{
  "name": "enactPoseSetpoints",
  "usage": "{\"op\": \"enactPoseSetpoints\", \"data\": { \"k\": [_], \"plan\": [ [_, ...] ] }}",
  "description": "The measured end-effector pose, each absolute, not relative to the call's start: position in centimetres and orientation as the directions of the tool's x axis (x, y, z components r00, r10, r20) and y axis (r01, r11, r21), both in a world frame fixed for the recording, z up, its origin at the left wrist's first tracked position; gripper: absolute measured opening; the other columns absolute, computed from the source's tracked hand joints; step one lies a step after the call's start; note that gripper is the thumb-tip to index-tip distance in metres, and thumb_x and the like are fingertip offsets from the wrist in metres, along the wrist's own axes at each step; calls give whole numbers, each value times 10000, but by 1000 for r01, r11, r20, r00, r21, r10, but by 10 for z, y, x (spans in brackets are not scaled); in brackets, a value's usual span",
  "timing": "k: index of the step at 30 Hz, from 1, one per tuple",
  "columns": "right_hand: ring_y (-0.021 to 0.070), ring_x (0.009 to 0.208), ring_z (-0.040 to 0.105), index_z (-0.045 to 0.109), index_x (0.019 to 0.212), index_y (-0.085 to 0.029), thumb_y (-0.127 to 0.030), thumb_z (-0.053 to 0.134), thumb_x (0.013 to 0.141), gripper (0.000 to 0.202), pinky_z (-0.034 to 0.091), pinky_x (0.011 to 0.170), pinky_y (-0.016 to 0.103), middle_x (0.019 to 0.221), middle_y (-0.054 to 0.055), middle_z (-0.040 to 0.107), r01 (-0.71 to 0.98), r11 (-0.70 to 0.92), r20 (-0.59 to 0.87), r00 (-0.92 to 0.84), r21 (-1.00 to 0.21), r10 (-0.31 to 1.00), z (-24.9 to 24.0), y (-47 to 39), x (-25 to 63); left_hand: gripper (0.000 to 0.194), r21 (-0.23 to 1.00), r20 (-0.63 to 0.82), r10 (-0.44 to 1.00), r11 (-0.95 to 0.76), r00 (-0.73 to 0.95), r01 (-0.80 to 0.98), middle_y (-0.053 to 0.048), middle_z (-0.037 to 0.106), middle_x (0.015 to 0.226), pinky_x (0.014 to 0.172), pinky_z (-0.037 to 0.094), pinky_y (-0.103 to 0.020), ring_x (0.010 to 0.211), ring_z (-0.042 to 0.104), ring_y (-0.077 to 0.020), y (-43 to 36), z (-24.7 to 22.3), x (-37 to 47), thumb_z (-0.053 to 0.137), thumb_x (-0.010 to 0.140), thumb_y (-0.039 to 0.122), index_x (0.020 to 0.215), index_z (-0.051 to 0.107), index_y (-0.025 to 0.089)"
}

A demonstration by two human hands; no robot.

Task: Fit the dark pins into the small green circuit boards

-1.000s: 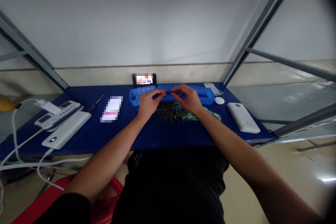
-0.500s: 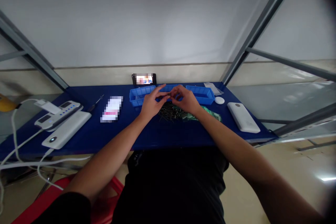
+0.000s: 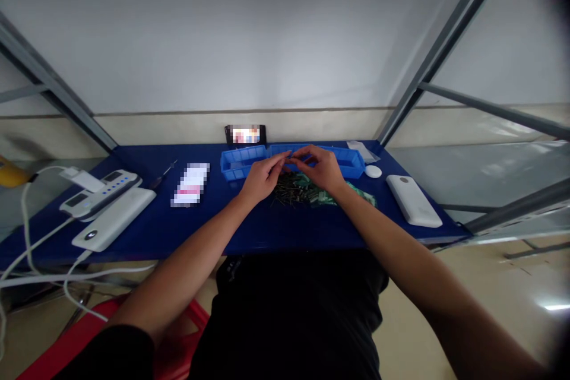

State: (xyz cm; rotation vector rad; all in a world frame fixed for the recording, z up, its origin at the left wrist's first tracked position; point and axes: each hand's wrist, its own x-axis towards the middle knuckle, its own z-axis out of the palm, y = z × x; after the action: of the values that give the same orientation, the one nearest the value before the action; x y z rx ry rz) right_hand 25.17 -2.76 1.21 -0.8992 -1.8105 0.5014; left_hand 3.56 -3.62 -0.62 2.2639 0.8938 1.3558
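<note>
My left hand (image 3: 263,177) and my right hand (image 3: 323,167) meet fingertip to fingertip above a heap of thin dark metal pieces (image 3: 289,191), which look like screws or pins. Both hands are closed in a pinch, and what lies between the fingertips is too small to name. Right of the heap, partly under my right wrist, is a crumpled green plastic bag (image 3: 363,195). Behind the hands stand a left blue bin (image 3: 229,166), a middle blue bin (image 3: 280,148) mostly hidden by my fingers, and a right blue bin (image 3: 354,165).
On the blue table (image 3: 187,231) a phone (image 3: 190,185) lies left, near a screwdriver (image 3: 162,175), a power strip (image 3: 102,193) and a white power bank (image 3: 113,219) with cables. Another power bank (image 3: 413,200) and a round white disc (image 3: 373,171) lie right. A phone (image 3: 246,135) leans at the back.
My left fingers, spread with the index raised before, have drawn together. My right hand has shifted slightly right, its fingers straighter. The fingertips still meet over the heap.
</note>
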Motion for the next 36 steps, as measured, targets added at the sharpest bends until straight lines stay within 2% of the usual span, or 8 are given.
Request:
{"op": "enactPoseSetpoints", "data": {
  "k": [6, 12, 16, 19, 22, 27, 32, 36],
  "plan": [
    [194, 887, 703, 758, 979, -318, -423, 802, 883, 149, 611, 748, 388, 1010, 20, 742, 349, 647, 591, -265, -678, 762, 10, -26, 253, 309, 563, 689, 654, -754, 313, 337, -84, 744, 1317, 983, 634, -440, 1131, 749, -230, -33, -6, 36, 557, 1074, 279, 1361, 670, 293],
    [198, 862, 715, 763, 967, -311, -433, 811, 867, 164, 619, 734, 400, 1005, 18, 757, 311, 600, 532, -281, -737, 799, 17, -28, 252, 279, 592, 715, 670, -732, 202, 337, -84, 760, 1227, 923, 656, -406, 974, 782, -194, -33, -4, 35, 662, 1023, 277, 1301, 671, 259],
    [207, 851, 716, 756, 946, -300, -445, 782, 894, 156, 618, 738, 416, 968, 24, 773, 344, 584, 545, -213, -735, 811, 18, -28, 254, 127, 574, 728, 662, -731, 180, 368, -80, 771, 1171, 911, 662, -407, 1034, 766, -207, -30, -5, 33, 670, 1013, 266, 1122, 733, 245],
    [207, 862, 719, 750, 960, -294, -432, 758, 920, 144, 611, 733, 407, 987, 30, 781, 363, 584, 551, -201, -726, 810, 17, -27, 255, 76, 605, 723, 675, -722, 147, 335, -80, 772, 1096, 876, 670, -383, 969, 770, -192, -28, -8, 32, 698, 996, 289, 1024, 721, 221],
    [202, 858, 725, 743, 1026, -290, -410, 752, 929, 154, 601, 711, 385, 975, 31, 779, 359, 597, 565, -202, -718, 800, 13, -25, 256, 119, 661, 687, 717, -684, 119, 309, -58, 787, 1001, 842, 671, -369, 893, 778, -189, -26, -11, 32, 754, 956, 304, 1018, 699, 218],
    [193, 870, 731, 731, 1192, -294, -389, 751, 923, 286, 603, 712, 353, 994, 32, 771, 367, 624, 573, -250, -690, 781, 9, -23, 255, 109, 683, 660, 738, -667, 137, 299, -44, 792, 1011, 889, 651, -378, 903, 773, -189, -29, -8, 34, 758, 941, 259, 1033, 711, 225],
    [178, 854, 717, 789, 1004, -308, -359, 743, 921, 108, 608, 725, 345, 1030, 27, 749, 429, 649, 544, -355, -628, 760, 11, -24, 253, 121, 672, 665, 724, -687, 183, 278, -39, 779, 1021, 896, 646, -386, 899, 757, -185, -32, -6, 36, 735, 953, 243, 1070, 708, 248],
    [177, 840, 718, 785, 954, -291, -343, 757, 907, 76, 592, 705, 336, 975, 19, 755, 434, 642, 537, -352, -633, 767, 12, -24, 253, 124, 662, 660, 714, -700, 232, 267, -50, 782, 1058, 928, 648, -402, 940, 763, -194, -34, -5, 37, 722, 961, 243, 1085, 710, 251]
  ]
}}
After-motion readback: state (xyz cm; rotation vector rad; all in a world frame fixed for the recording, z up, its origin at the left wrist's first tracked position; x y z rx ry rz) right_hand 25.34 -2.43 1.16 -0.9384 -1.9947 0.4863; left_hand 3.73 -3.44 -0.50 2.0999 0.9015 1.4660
